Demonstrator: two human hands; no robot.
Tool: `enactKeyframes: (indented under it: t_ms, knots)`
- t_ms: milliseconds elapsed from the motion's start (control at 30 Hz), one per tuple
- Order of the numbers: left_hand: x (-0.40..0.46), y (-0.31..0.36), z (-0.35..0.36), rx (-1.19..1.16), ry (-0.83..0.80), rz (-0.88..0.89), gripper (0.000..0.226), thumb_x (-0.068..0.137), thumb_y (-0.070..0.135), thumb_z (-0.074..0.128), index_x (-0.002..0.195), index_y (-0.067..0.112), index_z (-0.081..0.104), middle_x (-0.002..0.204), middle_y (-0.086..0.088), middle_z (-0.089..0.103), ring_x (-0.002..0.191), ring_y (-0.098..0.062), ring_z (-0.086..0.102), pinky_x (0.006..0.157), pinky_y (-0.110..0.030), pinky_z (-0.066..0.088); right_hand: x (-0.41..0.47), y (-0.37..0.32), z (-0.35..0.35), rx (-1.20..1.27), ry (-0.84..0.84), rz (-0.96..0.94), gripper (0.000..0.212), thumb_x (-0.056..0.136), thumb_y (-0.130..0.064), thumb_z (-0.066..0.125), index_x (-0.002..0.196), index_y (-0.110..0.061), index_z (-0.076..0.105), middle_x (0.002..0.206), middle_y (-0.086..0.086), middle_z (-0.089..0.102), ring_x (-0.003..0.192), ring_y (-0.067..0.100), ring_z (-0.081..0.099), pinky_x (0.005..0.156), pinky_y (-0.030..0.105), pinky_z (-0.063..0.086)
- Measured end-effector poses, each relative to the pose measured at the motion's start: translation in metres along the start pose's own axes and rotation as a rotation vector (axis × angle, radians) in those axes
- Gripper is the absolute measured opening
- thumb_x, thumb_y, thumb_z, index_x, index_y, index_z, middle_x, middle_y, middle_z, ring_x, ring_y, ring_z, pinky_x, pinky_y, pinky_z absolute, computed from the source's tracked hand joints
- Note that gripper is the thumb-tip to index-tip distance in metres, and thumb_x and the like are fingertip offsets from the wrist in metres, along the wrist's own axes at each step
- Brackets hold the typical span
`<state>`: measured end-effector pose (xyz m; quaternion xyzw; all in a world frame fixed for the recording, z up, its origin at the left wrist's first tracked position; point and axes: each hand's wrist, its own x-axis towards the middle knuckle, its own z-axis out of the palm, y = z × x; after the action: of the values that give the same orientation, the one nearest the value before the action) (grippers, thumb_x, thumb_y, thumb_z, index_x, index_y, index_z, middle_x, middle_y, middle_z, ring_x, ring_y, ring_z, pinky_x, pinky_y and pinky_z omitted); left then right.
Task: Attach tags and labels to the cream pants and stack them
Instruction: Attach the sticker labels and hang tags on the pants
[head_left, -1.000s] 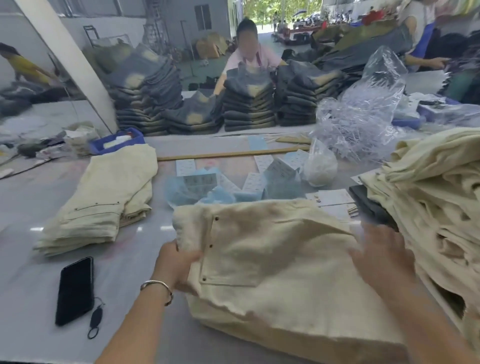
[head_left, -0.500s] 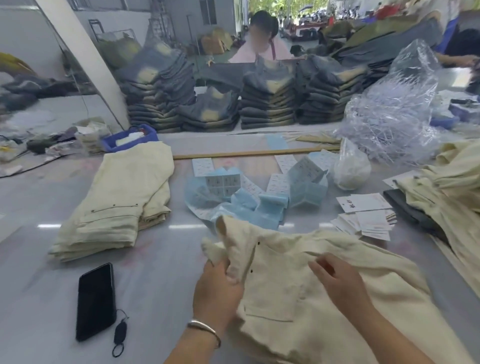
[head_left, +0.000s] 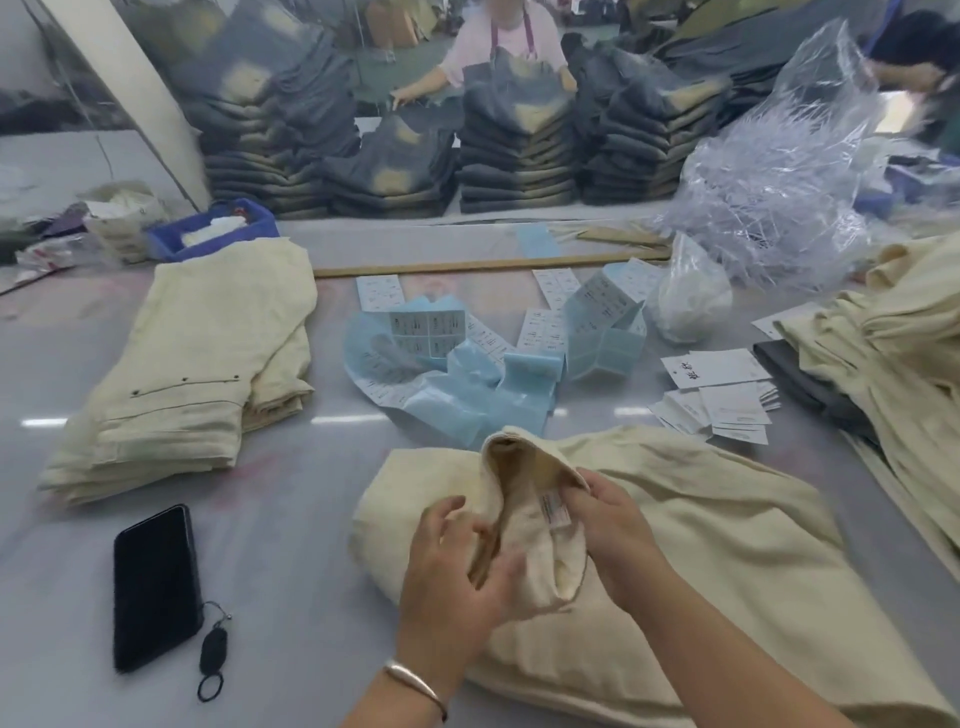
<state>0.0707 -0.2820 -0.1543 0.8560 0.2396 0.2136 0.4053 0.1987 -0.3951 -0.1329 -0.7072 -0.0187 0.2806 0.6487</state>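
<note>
Both hands are on the cream pants (head_left: 701, 530) lying on the grey table (head_left: 291, 519) right in front of the person, the waistband turned open between them. The left hand (head_left: 457, 577), a bracelet (head_left: 415, 680) at its wrist, grips the near edge of the waistband, fingers curled round the cloth. The right hand (head_left: 613, 525) pinches the inside of the waistband just beside a small sewn-in label (head_left: 553, 506), thumb and fingers closed on the fabric. The rest of the pants spread away to the right, under the right forearm. To the left sits a folded stack of cream pants (head_left: 192, 374), well apart from the hands, and nearer the person a black phone (head_left: 156, 584) with a small strap. Beyond the pants lie blue label sheets (head_left: 467, 374), with white hang tags (head_left: 722, 395) to their right. A heap of cream pants (head_left: 893, 353) fills the right edge.
</note>
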Motion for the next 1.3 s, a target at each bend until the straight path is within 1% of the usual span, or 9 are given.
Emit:
enactKeyframes:
  t_ms: [200,367,467,667,800,900,1000,1167,1300]
  knots:
    - [0.037,0.008,-0.013,0.077,0.108,-0.051,0.035,0.081,-0.005,0.062,0.106,0.02,0.064,0.082,0.01,0.066,0.069,-0.007,0.063,0.074,-0.034,0.053,0.02,-0.02,-0.024,0.051,-0.117,0.112,0.023,0.095,-0.02,0.058,0.085,-0.003,0.07,0.08,0.016,0.068,0.07,0.025,0.062,0.071,0.039,0.05]
    - [0.033,0.054,-0.013,-0.068,0.162,0.182,0.012,0.079,0.04,0.068,0.079,0.03,0.061,0.067,0.012,0.061,0.061,-0.007,0.059,0.054,-0.011,0.042,0.012,-0.036,-0.029,-0.027,-0.28,0.039,0.023,0.094,-0.02,0.06,0.085,0.0,0.069,0.081,0.017,0.067,0.071,0.025,0.062,0.07,0.037,0.049]
    - [0.03,0.071,0.003,-0.111,-0.004,0.021,0.034,0.068,0.058,0.075,0.073,0.028,0.06,0.067,0.013,0.064,0.062,-0.006,0.061,0.055,-0.011,0.043,0.005,-0.038,-0.021,-0.011,-0.365,0.001,0.014,0.09,-0.015,0.065,0.092,-0.002,0.07,0.081,0.014,0.069,0.073,0.025,0.064,0.071,0.038,0.051]
    - [0.032,0.063,0.009,-0.338,-0.02,-0.251,0.02,0.08,0.024,0.075,0.067,0.015,0.063,0.06,-0.004,0.067,0.055,-0.021,0.062,0.051,-0.034,0.053,0.006,-0.039,-0.018,0.087,-0.404,0.053,0.004,0.085,-0.006,0.067,0.088,-0.007,0.069,0.08,0.014,0.067,0.073,0.025,0.064,0.07,0.035,0.052]
    - [0.036,0.057,0.002,-0.703,-0.115,-0.469,0.016,0.086,0.006,0.066,0.069,0.005,0.066,0.069,-0.016,0.069,0.061,-0.022,0.067,0.048,-0.024,0.049,0.007,-0.038,-0.018,0.132,-0.43,0.064,0.011,0.085,-0.005,0.065,0.095,-0.009,0.067,0.087,0.013,0.068,0.075,0.023,0.063,0.069,0.032,0.05]
    - [0.032,0.049,-0.001,-0.571,-0.029,-0.346,0.018,0.077,0.011,0.07,0.063,0.01,0.059,0.061,-0.003,0.063,0.059,-0.016,0.061,0.052,-0.025,0.05,0.004,-0.032,-0.018,-0.426,-0.107,-0.332,0.036,0.072,-0.011,0.074,0.103,-0.018,0.058,0.095,-0.003,0.062,0.082,0.014,0.057,0.072,0.023,0.044]
    - [0.027,0.049,0.002,-0.178,0.145,-0.07,0.018,0.074,0.019,0.073,0.064,0.024,0.06,0.058,0.01,0.059,0.055,-0.006,0.055,0.056,-0.014,0.045,-0.004,-0.026,-0.018,-0.524,-0.048,-0.718,0.017,0.071,-0.017,0.072,0.084,-0.017,0.061,0.08,-0.008,0.061,0.073,0.01,0.055,0.063,0.021,0.043]
    - [0.025,0.056,0.013,0.0,0.213,0.205,0.006,0.072,0.012,0.073,0.068,0.014,0.069,0.065,0.009,0.062,0.058,-0.002,0.055,0.057,-0.014,0.045,-0.012,-0.038,-0.015,-0.025,-0.448,0.036,0.033,0.088,-0.027,0.066,0.059,-0.012,0.068,0.062,0.009,0.064,0.053,0.021,0.059,0.05,0.029,0.049]
    - [0.012,0.048,0.018,0.055,0.143,0.453,0.011,0.072,-0.003,0.069,0.075,0.007,0.074,0.077,0.001,0.062,0.067,-0.006,0.056,0.066,-0.012,0.047,-0.009,-0.034,-0.022,0.015,-0.406,0.146,0.018,0.085,-0.011,0.066,0.069,-0.002,0.064,0.061,0.013,0.059,0.051,0.021,0.06,0.05,0.028,0.051]
